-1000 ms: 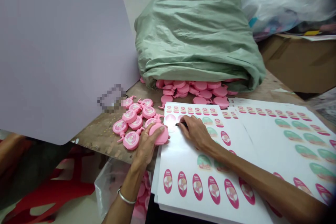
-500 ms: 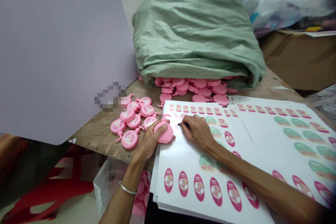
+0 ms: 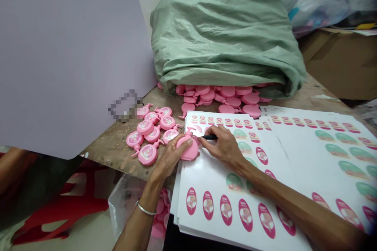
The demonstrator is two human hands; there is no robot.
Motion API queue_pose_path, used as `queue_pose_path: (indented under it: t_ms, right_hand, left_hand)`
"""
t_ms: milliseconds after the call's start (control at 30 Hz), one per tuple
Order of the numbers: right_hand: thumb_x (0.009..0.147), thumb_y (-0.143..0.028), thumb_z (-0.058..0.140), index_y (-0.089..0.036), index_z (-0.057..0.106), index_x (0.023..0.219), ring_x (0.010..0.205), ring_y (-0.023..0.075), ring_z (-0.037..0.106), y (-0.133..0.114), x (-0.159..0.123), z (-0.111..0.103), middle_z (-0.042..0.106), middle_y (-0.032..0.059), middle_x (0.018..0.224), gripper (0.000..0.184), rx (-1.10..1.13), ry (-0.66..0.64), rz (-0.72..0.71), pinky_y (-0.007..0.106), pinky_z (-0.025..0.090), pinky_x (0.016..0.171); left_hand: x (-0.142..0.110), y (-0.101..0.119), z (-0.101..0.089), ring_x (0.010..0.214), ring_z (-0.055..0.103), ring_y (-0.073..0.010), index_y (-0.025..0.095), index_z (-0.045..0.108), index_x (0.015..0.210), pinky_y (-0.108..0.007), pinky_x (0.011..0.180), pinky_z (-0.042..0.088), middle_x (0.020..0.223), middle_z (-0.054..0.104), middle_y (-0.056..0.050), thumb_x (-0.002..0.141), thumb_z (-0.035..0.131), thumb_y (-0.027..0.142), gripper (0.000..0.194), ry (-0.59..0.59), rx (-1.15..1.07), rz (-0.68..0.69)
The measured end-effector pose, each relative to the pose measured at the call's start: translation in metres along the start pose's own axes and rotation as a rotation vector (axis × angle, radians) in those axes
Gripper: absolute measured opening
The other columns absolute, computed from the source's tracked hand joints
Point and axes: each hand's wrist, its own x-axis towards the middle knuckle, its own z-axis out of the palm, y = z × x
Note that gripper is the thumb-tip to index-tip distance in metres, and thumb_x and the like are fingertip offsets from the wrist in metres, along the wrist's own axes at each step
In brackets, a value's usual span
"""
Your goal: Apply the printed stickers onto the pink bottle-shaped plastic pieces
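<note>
My left hand [image 3: 170, 157] grips a plain pink round plastic piece [image 3: 188, 150] at the left edge of a white sticker sheet [image 3: 212, 176]. My right hand [image 3: 224, 147] rests on the sheet just right of the piece, its fingers pinched on a thin dark tool [image 3: 209, 137] whose tip points at the piece. The sheet bears pink oval stickers [image 3: 226, 210] along its near edge and green ones [image 3: 235, 181] by my forearm. A cluster of pink pieces with stickers on them [image 3: 151, 133] lies on the wooden table [image 3: 112, 150] left of my left hand.
A big green sack [image 3: 226, 31] lies at the back, with several bare pink pieces [image 3: 226, 100] spilling from under it. More sticker sheets [image 3: 324, 145] spread to the right. A cardboard box [image 3: 344, 62] stands far right. A clear bag of pink pieces [image 3: 159, 215] hangs below the table edge, beside a red stool [image 3: 64, 211].
My left hand has slid the pink piece rightward onto the sheet's edge. My right hand has drawn nearer, so the tool's tip now meets the piece. The view has shifted slightly.
</note>
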Motion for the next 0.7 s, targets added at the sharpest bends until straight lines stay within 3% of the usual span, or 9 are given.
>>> queue_pose_path:
  t_ms: [133, 200, 300, 433, 533, 700]
  right_hand:
    - [0.077, -0.049, 0.065, -0.020, 0.052, 0.068, 0.057, 0.0122, 0.046, -0.001, 0.012, -0.017, 0.054, -0.0014, 0.062, 0.034, 0.336, 0.001, 0.258, 0.026, 0.038, 0.054]
    - [0.076, -0.053, 0.066, -0.019, 0.054, 0.068, 0.056, 0.0111, 0.045, -0.004, 0.015, -0.030, 0.053, -0.0019, 0.061, 0.037, 0.425, 0.006, 0.295, 0.025, 0.037, 0.052]
    - [0.078, -0.051, 0.067, -0.019, 0.066, 0.077, 0.063, 0.0135, 0.054, -0.016, 0.010, -0.045, 0.065, 0.0013, 0.072, 0.033, 0.464, -0.050, 0.249, 0.025, 0.043, 0.056]
    - [0.081, -0.047, 0.066, -0.023, 0.076, 0.090, 0.078, 0.0196, 0.066, -0.037, -0.006, -0.051, 0.075, 0.0032, 0.090, 0.027, 0.476, -0.145, 0.177, 0.030, 0.052, 0.067]
    - [0.083, -0.045, 0.065, -0.025, 0.076, 0.091, 0.077, 0.0205, 0.068, -0.046, -0.015, -0.050, 0.076, 0.0021, 0.090, 0.025, 0.474, -0.155, 0.163, 0.033, 0.056, 0.069]
    - [0.083, -0.040, 0.067, -0.024, 0.077, 0.091, 0.075, 0.0194, 0.069, -0.047, -0.019, -0.050, 0.076, 0.0017, 0.086, 0.021, 0.445, -0.112, 0.140, 0.031, 0.055, 0.070]
  left_hand:
    - [-0.002, 0.000, 0.003, 0.082, 0.065, -0.0192, 0.017, 0.066, 0.107, -0.028, 0.071, 0.056, 0.098, 0.069, -0.007, 0.075, 0.071, 0.045, 0.043, 0.032, -0.072, 0.014]
    - [-0.005, 0.004, 0.005, 0.077, 0.067, -0.0185, 0.017, 0.065, 0.108, -0.028, 0.067, 0.058, 0.099, 0.069, -0.007, 0.075, 0.072, 0.045, 0.044, 0.062, -0.154, 0.010]
    - [-0.014, 0.016, 0.013, 0.072, 0.069, -0.0188, 0.016, 0.062, 0.112, -0.028, 0.060, 0.059, 0.097, 0.070, -0.009, 0.077, 0.069, 0.050, 0.049, 0.065, -0.288, -0.005]
    - [-0.022, 0.030, 0.026, 0.073, 0.071, -0.0203, 0.015, 0.061, 0.116, -0.028, 0.059, 0.060, 0.095, 0.072, -0.011, 0.086, 0.052, 0.062, 0.056, 0.032, -0.414, -0.072]
    - [-0.024, 0.032, 0.033, 0.075, 0.072, -0.0203, 0.015, 0.062, 0.114, -0.030, 0.061, 0.061, 0.096, 0.073, -0.010, 0.090, 0.043, 0.062, 0.056, -0.006, -0.454, -0.086]
    - [-0.025, 0.030, 0.036, 0.078, 0.072, -0.0197, 0.017, 0.063, 0.113, -0.031, 0.063, 0.062, 0.098, 0.073, -0.008, 0.092, 0.041, 0.060, 0.053, 0.012, -0.469, -0.067]
